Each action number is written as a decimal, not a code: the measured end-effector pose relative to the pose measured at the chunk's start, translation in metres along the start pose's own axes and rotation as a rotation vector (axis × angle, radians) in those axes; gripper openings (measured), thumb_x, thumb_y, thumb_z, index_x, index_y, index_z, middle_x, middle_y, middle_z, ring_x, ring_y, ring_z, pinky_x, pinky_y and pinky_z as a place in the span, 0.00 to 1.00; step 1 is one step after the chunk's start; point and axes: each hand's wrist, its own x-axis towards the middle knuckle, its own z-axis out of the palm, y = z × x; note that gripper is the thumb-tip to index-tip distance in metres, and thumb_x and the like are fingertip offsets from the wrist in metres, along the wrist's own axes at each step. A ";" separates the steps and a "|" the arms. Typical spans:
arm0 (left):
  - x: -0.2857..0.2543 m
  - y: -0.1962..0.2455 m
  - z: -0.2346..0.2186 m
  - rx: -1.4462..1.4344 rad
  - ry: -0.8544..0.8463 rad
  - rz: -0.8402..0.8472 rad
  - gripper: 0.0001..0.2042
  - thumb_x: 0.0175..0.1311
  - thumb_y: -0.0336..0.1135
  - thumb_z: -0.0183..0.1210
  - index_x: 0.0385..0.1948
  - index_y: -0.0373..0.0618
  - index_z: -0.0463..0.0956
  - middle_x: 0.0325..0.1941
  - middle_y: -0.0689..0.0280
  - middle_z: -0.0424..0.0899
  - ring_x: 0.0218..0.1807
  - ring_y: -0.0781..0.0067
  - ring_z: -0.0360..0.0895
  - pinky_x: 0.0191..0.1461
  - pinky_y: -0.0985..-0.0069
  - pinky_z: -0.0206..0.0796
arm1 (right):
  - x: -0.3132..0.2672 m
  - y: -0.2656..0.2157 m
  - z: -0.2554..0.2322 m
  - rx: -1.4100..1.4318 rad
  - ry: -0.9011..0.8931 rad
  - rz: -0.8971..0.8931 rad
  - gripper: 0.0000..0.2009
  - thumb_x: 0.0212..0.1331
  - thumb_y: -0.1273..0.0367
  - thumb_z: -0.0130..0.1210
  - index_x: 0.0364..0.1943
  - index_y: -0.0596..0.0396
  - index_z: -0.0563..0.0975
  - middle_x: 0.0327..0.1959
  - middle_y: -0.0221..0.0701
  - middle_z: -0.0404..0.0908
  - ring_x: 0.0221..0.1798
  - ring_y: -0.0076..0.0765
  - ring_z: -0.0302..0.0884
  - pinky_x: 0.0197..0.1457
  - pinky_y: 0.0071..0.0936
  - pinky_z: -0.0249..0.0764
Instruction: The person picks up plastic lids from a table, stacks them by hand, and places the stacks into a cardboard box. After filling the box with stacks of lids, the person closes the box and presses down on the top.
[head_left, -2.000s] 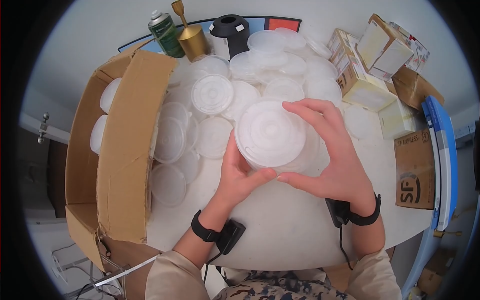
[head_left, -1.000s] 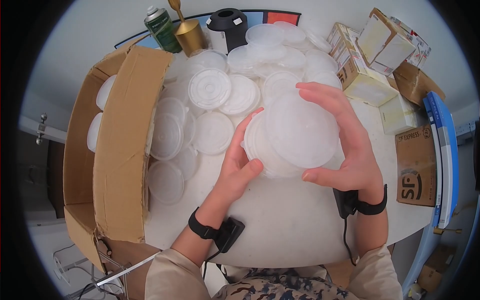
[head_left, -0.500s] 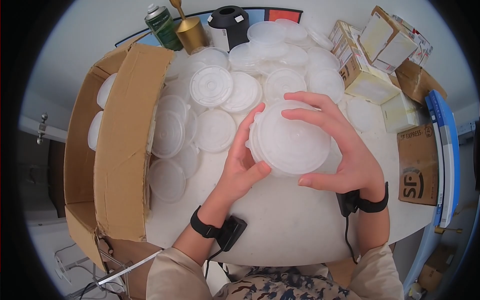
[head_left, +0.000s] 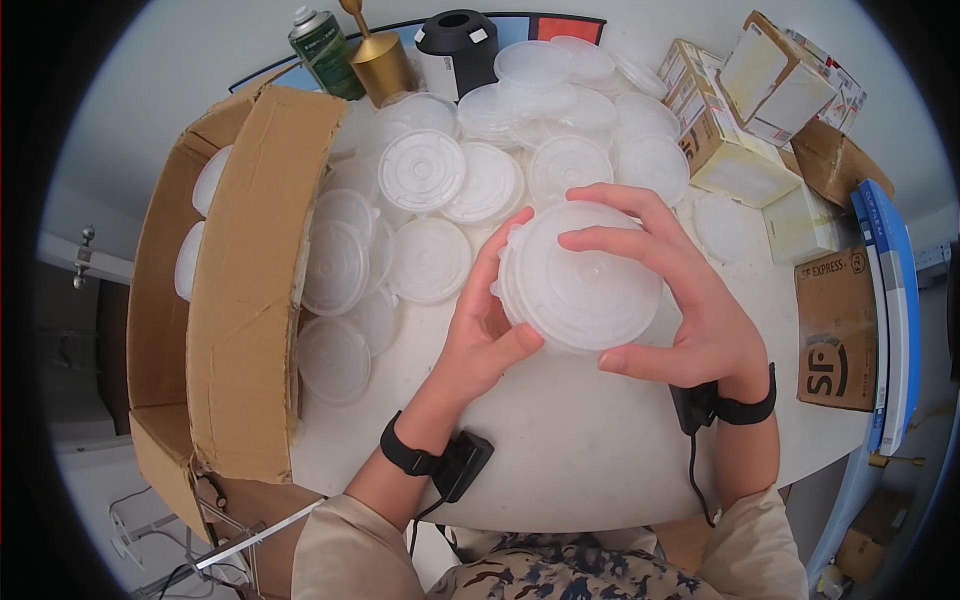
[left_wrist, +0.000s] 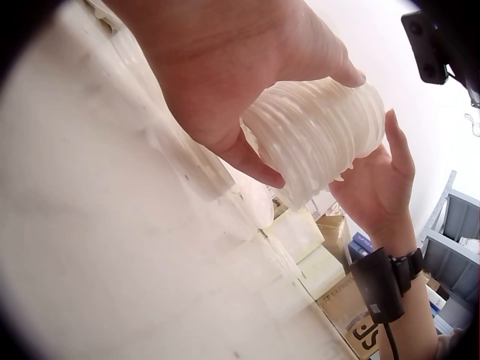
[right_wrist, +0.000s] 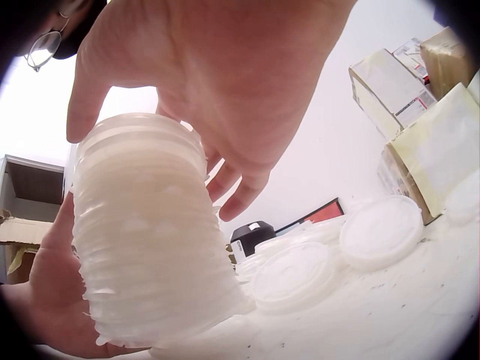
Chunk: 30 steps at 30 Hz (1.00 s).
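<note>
A tall stack of translucent white plastic lids (head_left: pixel 590 295) is held between both hands above the table. My left hand (head_left: pixel 475 340) grips its left side, thumb at the near side and fingers curled round the far side. At the top, my right hand (head_left: pixel 695 315) holds the stack by its rim, with fingers over the far edge and thumb near the front. The right wrist view shows many ridged rims in the stack (right_wrist: pixel 150 240), the uppermost lid being smoother and deeper. In the left wrist view the stack (left_wrist: pixel 322 135) leans sideways between the hands.
Loose and piled lids (head_left: pixel 430 262) cover the table's back and left. An open cardboard box (head_left: pixel 255 290) stands at left with lids inside. Behind are a green spray can (head_left: pixel 325 55), a brass-coloured vessel (head_left: pixel 383 72) and a black-topped object (head_left: pixel 457 45). Cartons (head_left: pixel 740 165) and blue folders (head_left: pixel 885 300) line the right.
A smooth-faced lid, off to the right over the stack a second ago, has shifted left onto its top. The right fingers have moved in over it. Over the last half second little moves.
</note>
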 end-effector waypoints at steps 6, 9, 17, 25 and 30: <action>-0.003 0.005 0.003 -0.010 0.027 -0.055 0.47 0.56 0.46 0.68 0.73 0.45 0.46 0.74 0.61 0.56 0.75 0.64 0.53 0.75 0.63 0.47 | 0.000 0.002 0.001 0.035 0.012 -0.001 0.33 0.43 0.63 0.69 0.59 0.49 0.75 0.66 0.43 0.62 0.68 0.50 0.60 0.71 0.43 0.56; -0.003 0.005 0.002 0.001 0.025 -0.056 0.46 0.57 0.46 0.67 0.73 0.44 0.46 0.74 0.61 0.56 0.75 0.64 0.53 0.75 0.63 0.47 | 0.000 0.000 0.002 0.032 0.020 0.011 0.33 0.43 0.63 0.69 0.59 0.50 0.75 0.66 0.43 0.62 0.68 0.50 0.60 0.71 0.42 0.57; -0.002 0.001 0.000 0.017 0.032 -0.027 0.47 0.58 0.53 0.65 0.73 0.43 0.46 0.75 0.59 0.54 0.76 0.63 0.51 0.76 0.63 0.45 | -0.001 0.003 0.000 0.004 0.072 0.008 0.33 0.43 0.62 0.70 0.58 0.50 0.75 0.66 0.43 0.63 0.68 0.50 0.62 0.69 0.42 0.59; -0.003 0.002 0.001 0.003 0.038 -0.050 0.47 0.58 0.50 0.65 0.73 0.43 0.44 0.76 0.59 0.53 0.77 0.62 0.50 0.76 0.62 0.44 | 0.000 0.005 0.004 0.069 0.055 0.010 0.32 0.45 0.62 0.69 0.59 0.50 0.75 0.67 0.43 0.61 0.68 0.50 0.61 0.70 0.42 0.57; -0.003 0.005 0.002 -0.036 0.030 -0.070 0.49 0.54 0.48 0.68 0.73 0.44 0.44 0.75 0.59 0.54 0.77 0.62 0.50 0.76 0.62 0.45 | 0.001 0.002 0.008 0.064 0.078 0.014 0.32 0.45 0.63 0.69 0.59 0.49 0.74 0.67 0.42 0.62 0.68 0.50 0.61 0.70 0.42 0.57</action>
